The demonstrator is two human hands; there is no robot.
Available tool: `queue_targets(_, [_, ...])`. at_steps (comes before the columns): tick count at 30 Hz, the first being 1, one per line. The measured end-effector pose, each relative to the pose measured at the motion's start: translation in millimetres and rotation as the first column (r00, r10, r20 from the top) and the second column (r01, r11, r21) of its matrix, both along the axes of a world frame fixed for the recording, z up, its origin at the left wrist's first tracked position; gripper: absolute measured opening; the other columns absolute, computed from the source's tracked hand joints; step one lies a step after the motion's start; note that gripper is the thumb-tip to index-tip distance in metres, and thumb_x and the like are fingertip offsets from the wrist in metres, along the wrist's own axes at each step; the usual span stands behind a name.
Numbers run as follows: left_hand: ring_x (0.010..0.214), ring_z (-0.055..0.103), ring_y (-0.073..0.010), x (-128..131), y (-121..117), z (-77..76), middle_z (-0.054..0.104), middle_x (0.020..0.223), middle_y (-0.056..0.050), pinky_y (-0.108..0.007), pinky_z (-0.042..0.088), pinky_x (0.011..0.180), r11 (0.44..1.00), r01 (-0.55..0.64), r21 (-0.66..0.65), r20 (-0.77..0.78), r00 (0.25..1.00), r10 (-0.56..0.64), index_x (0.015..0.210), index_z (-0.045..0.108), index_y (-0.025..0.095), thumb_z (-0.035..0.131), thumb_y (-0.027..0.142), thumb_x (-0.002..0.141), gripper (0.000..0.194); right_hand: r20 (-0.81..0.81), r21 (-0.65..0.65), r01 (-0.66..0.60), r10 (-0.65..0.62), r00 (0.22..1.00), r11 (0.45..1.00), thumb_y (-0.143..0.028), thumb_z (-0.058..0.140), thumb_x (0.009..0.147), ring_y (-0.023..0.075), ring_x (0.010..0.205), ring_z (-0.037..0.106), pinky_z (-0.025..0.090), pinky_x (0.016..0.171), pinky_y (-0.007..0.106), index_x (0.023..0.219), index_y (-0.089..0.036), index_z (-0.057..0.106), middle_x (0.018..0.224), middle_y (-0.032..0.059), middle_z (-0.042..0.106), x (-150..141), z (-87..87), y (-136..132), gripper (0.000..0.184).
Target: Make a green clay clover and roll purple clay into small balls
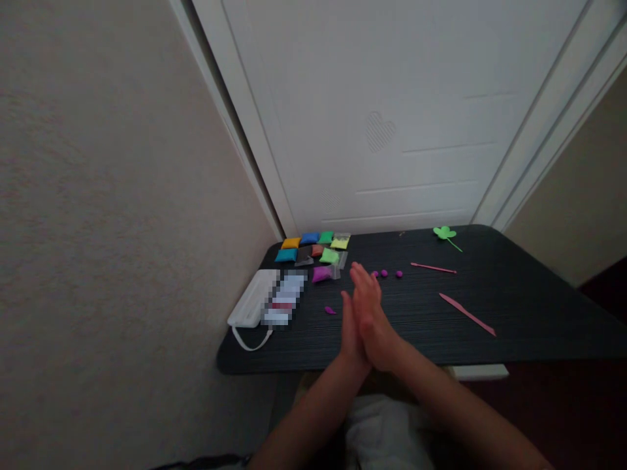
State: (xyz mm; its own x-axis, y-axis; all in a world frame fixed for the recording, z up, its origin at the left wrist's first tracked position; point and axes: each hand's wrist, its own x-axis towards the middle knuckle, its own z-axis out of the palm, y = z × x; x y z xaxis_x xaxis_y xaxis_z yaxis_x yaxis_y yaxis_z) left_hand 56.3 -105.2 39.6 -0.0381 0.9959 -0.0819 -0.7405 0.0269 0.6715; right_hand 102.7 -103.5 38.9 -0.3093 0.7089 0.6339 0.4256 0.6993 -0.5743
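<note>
Over the table's front edge, my left hand (351, 333) and my right hand (375, 320) are pressed palm to palm, fingers stretched forward. Whatever lies between the palms is hidden. Just beyond the right hand's fingers, small purple clay balls (385, 273) sit in a row, one partly covered by the fingers. Left of my hands lies a small purple clay teardrop (330, 310). A clear bag of purple clay (322, 273) rests behind it.
Several coloured clay packets (310, 238) lie at the back left. A white device (253, 299) with a cable and a phone (289, 294) are at the left. A pink thin tool (434, 267), pink clay knife (467, 314) and green clover shape (445, 233) lie right on the dark table (529, 307).
</note>
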Motion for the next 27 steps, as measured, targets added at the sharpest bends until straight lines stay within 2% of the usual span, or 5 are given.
queue_targets(3, [0.127, 0.025, -0.0153, -2, -3, 4.6, 0.035, 0.135, 0.002, -0.034, 0.013, 0.107, 0.999, 0.012, 0.036, -0.027, 1.0, -0.011, 0.125, 0.036, 0.032, 0.023, 0.053, 0.082, 0.05, -0.156, -0.041, 0.009, -0.015, 0.988, 0.999, -0.053, -0.004, 0.081, 0.0202, 0.131, 0.011, 0.007, 0.106, 0.047, 0.135, -0.024, 0.006, 0.142, 0.0033, 0.015, 1, -7.8, 13, 0.062])
queue_targets(6, [0.128, 0.021, -0.0124, -7, -5, 12.1, 0.031, 0.137, 0.003, -0.03, 0.008, 0.107, 0.991, -0.077, 0.113, -0.089, 0.992, 0.087, 0.126, 0.034, 0.034, 0.019, 0.054, 0.082, 0.05, -0.209, -0.069, -0.026, 0.011, 0.978, 0.997, -0.056, -0.006, 0.079, 0.0206, 0.131, 0.009, 0.007, 0.106, 0.047, 0.135, -0.024, 0.009, 0.142, 0.002, 0.014, 2, -16.2, 14, 0.065])
queue_targets(12, [0.129, 0.018, -0.0116, -7, -11, 23.5, 0.027, 0.139, 0.006, -0.029, 0.012, 0.106, 0.968, -0.142, 0.208, -0.183, 0.966, 0.181, 0.126, 0.033, 0.035, 0.013, 0.051, 0.084, 0.049, -0.312, -0.134, -0.123, 0.076, 0.947, 0.983, -0.059, -0.016, 0.073, 0.0205, 0.131, 0.011, 0.015, 0.105, 0.045, 0.135, -0.022, 0.006, 0.143, 0.0026, 0.011, -1, -11.6, -3, 0.076])
queue_targets(18, [0.129, 0.018, -0.0122, -5, -12, 28.0, 0.03, 0.138, 0.005, -0.028, 0.013, 0.106, 0.956, -0.201, 0.215, -0.153, 0.96, 0.236, 0.125, 0.036, 0.034, 0.01, 0.05, 0.084, 0.051, -0.283, -0.133, -0.072, 0.032, 0.959, 0.989, -0.057, -0.018, 0.072, 0.0199, 0.131, 0.013, 0.016, 0.105, 0.044, 0.135, -0.023, 0.007, 0.143, 0.0028, 0.014, -3, -13.3, -7, 0.076])
queue_targets(27, [0.129, 0.017, -0.0122, -7, -13, 24.3, 0.027, 0.139, 0.007, -0.029, 0.012, 0.107, 0.963, -0.14, 0.232, -0.167, 0.969, 0.181, 0.127, 0.032, 0.036, 0.01, 0.051, 0.084, 0.051, -0.165, -0.114, -0.039, 0.02, 0.986, 0.993, -0.053, -0.009, 0.078, 0.0204, 0.13, 0.014, 0.017, 0.104, 0.046, 0.135, -0.025, 0.001, 0.142, 0.0027, 0.018, 4, -8.4, -10, 0.065])
